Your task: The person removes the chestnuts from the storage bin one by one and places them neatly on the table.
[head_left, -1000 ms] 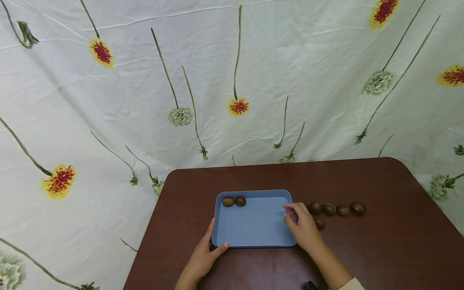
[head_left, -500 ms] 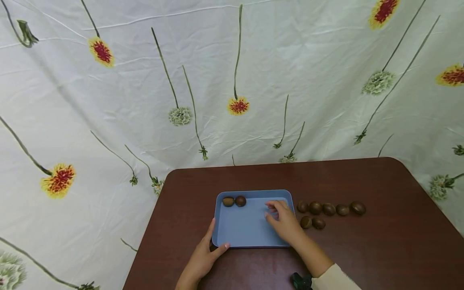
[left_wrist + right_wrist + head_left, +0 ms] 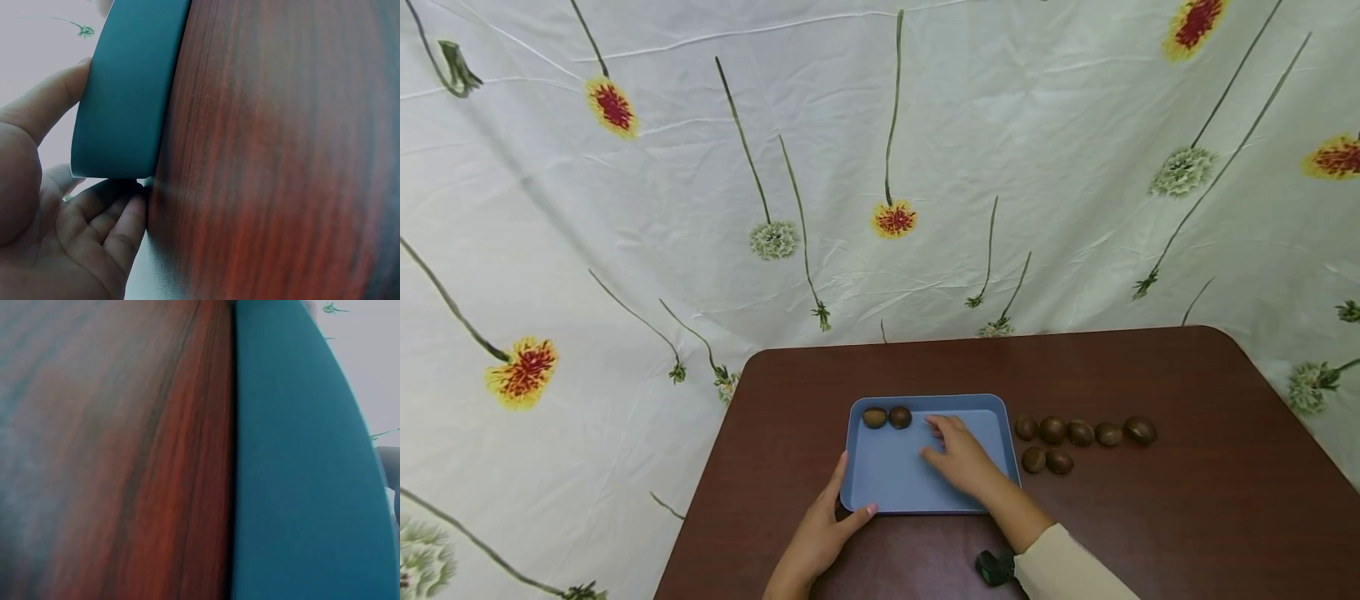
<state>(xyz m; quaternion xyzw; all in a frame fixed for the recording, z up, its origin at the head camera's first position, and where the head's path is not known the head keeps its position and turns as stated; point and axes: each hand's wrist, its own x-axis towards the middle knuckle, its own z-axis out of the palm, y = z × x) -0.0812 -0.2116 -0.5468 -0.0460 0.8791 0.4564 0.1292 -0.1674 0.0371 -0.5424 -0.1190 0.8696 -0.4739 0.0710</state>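
Two brown chestnuts (image 3: pixel 887 417) lie side by side in the far left corner of a shallow blue tray (image 3: pixel 880 487). My left hand (image 3: pixel 820 529) grips the tray's near left corner, its thumb on the near rim and its fingers along the left side. In the left wrist view the thumb touches the tray wall (image 3: pixel 125 94), with the other fingers bent round the corner. Over the tray's middle hovers my right hand (image 3: pixel 962 458), fingers bent and thumb apart from the index finger. Whatever may be under its fingers is hidden.
To the right of the tray, more chestnuts lie on the dark wooden table (image 3: pixel 1187 517): a row of several (image 3: pixel 1080 433) and a pair (image 3: pixel 1047 462) in front. A flowered cloth (image 3: pixel 1060 167) hangs behind. A dark device (image 3: pixel 995 568) sits at the right wrist.
My right hand has moved left from the tray's right edge to over its middle, uncovering chestnuts on the table. The left hand has stayed at its corner.
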